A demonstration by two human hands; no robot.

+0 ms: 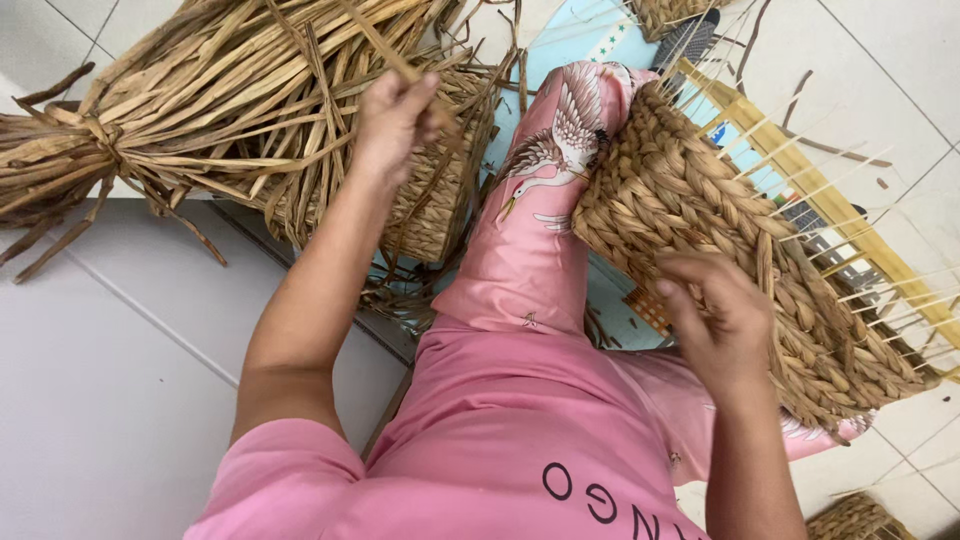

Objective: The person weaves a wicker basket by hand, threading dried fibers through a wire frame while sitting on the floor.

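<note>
The right hand (725, 320) lay loosely on the largely plaited tan braided-straw basket (700, 210), uprights unwoven beyond it, while the left hand (395, 115) pinched one dry straw strand (385, 50) from the bundle of dried straw (200, 100).

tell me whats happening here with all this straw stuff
A person in pink sits on a tiled floor, weaving. The left hand reaches up and pinches a dried strand from the bundle. The right hand rests on a braided basket lying against the knee, with thin uprights sticking out of its far edge. Another woven piece sits by the bundle.
</note>
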